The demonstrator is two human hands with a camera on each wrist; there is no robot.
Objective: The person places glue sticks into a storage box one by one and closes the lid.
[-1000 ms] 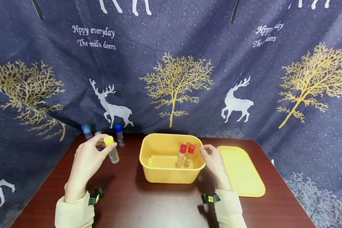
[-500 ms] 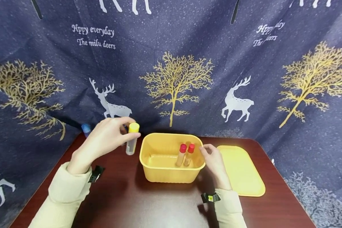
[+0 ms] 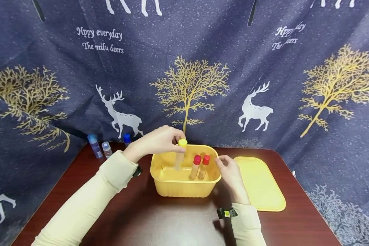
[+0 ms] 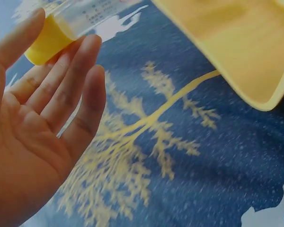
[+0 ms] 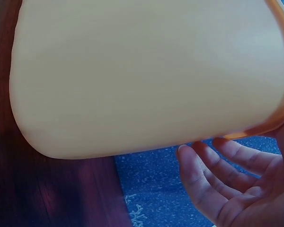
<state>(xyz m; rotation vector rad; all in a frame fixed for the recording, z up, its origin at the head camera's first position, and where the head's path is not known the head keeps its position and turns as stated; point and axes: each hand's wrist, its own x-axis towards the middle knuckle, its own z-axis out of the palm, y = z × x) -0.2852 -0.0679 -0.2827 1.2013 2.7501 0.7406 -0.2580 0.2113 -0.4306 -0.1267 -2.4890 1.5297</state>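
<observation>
A clear tube with a yellow cap (image 3: pixel 179 156) is upright in the head view, its lower end down inside the yellow box (image 3: pixel 184 189). My left hand (image 3: pixel 160 140) pinches it near the cap. The left wrist view shows the yellow cap (image 4: pixel 48 41) between thumb and fingers, and printed text on the clear body. Two red-capped tubes (image 3: pixel 195 167) stand in the right half of the box. My right hand (image 3: pixel 232 174) holds the box's right rim; its fingers (image 5: pixel 194 170) show just beyond the wall in the right wrist view.
Two blue-topped bottles (image 3: pixel 96 147) and a smaller clear bottle (image 3: pixel 107 149) stand at the back left; the left arm partly hides one. A flat yellow lid (image 3: pixel 261 184) lies right of the box on the dark table (image 3: pixel 178 222). A printed cloth (image 3: pixel 200 41) hangs behind.
My left hand has carried the yellow-capped tube from the left side of the table rightward, over the rim and into the box. The right hand has stayed at the rim.
</observation>
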